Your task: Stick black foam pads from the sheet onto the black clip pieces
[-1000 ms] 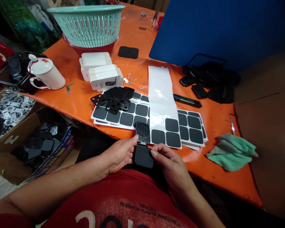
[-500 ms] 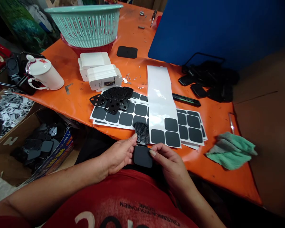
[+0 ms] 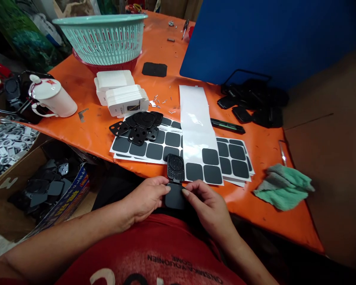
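A black hinged phone stand (image 3: 175,168) lies unfolded at the table's front edge, its ribbed half with a round ring farther away and its smooth square plate nearer me. My left hand (image 3: 150,196) grips the left edge of the smooth plate, thumb on top near the hinge. On the opposite edge my right hand (image 3: 206,202) pinches the same plate between thumb and fingers. Just beyond it are sheets of dark square stickers (image 3: 154,151) and a white backing strip (image 3: 197,118) with a few stickers left on its near end. Black perforated plates (image 3: 138,135) are heaped on the sheets.
White boxes (image 3: 127,101) and a green basket (image 3: 103,39) stand behind, with a lidded mug (image 3: 53,97) at left. A cutter knife (image 3: 228,126), black parts (image 3: 255,99) and a green cloth (image 3: 284,188) lie right. Cardboard box (image 3: 6,213) of plates stands lower left.
My left thumb has moved from the ribbed half down onto the smooth plate. My right hand still holds its edge. The whole view has shifted slightly.
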The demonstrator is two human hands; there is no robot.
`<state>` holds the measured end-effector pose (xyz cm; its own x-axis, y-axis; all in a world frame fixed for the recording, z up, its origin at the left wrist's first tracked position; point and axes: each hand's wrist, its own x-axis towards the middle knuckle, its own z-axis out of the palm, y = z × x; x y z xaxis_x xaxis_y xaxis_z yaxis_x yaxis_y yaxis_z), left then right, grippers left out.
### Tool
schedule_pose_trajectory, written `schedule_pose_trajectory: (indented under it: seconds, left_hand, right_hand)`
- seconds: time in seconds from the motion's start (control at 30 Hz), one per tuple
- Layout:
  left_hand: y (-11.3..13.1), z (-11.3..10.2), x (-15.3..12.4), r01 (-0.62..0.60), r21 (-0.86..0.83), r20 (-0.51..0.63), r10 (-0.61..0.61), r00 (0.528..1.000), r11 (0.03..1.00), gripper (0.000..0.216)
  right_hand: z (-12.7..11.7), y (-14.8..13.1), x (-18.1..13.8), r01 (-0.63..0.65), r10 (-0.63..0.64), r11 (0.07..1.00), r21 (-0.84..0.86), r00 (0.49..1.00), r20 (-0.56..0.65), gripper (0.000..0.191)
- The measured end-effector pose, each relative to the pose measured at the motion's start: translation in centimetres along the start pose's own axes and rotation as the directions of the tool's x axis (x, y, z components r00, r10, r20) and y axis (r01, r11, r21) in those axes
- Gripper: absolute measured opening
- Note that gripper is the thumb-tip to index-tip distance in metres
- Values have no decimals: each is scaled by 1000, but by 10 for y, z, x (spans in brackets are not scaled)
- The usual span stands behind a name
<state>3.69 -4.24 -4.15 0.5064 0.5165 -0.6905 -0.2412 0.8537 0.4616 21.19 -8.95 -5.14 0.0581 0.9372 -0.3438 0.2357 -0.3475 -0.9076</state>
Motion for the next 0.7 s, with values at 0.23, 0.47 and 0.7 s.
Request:
schedule_pose_trajectory:
  seconds: [0.23, 0.47, 0.7]
  left_hand:
    - [-3, 6, -2, -247, 139, -23, 253, 967, 959, 22]
    - [16, -11, -15, -384, 382, -81, 445, 892, 840, 26]
    - [29, -52, -29, -414, 215, -367, 466, 805, 884, 39]
  right_hand:
    - [6, -3, 4, 426, -492, 657, -622, 867, 75, 28]
    - [-7, -4, 23, 558, -574, 515, -651, 788, 222, 24]
    - [-50, 16, 49, 531, -682, 439, -725, 722, 117, 15]
